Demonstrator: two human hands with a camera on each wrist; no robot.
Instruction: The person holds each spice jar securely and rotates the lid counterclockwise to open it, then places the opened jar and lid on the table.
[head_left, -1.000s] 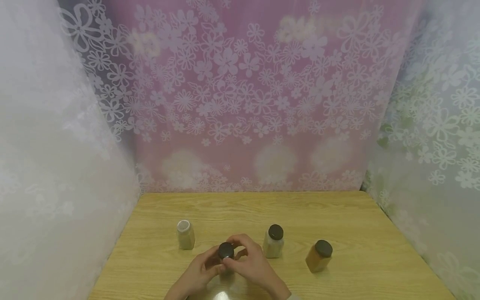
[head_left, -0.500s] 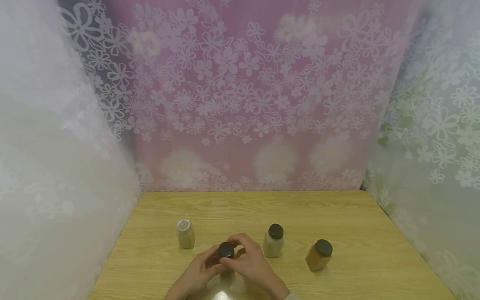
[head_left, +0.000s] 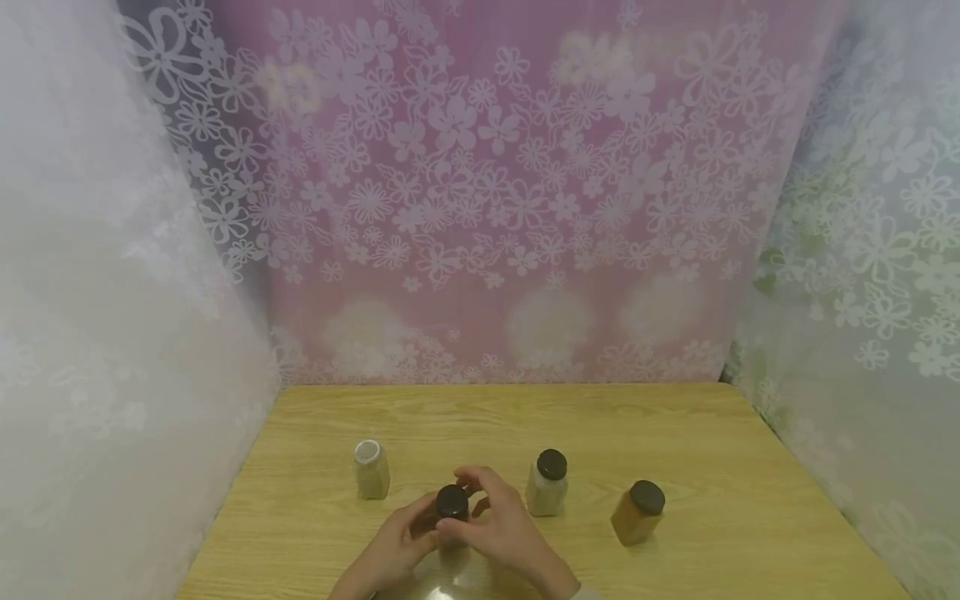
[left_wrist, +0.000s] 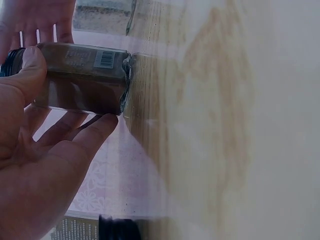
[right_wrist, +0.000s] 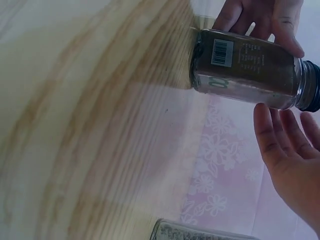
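Observation:
A glass spice jar with dark brown powder (left_wrist: 82,80) and a black cap (head_left: 452,501) stands upright on the table. My left hand (head_left: 396,543) grips it, thumb near the neck and fingers along the side in the left wrist view. My right hand (head_left: 504,525) is around the capped end, thumb at the near edge of the cap in the head view. Its index finger stands off the far edge of the cap. In the right wrist view, the fingers (right_wrist: 270,135) of that hand lie loosely bent beside the jar's neck.
At left stands a jar (head_left: 372,479) with a pale mouth and no black cap. Two black-capped jars stand at right: one pale-filled (head_left: 547,492), one orange-brown (head_left: 636,521). A dark ridged piece (left_wrist: 119,229) shows low in the left wrist view. Floral curtains surround the wooden table (head_left: 487,417).
The index finger of my right hand has lifted away from the cap, and its thumb has shifted slightly left along the near edge. The left hand and the jar stay in place.

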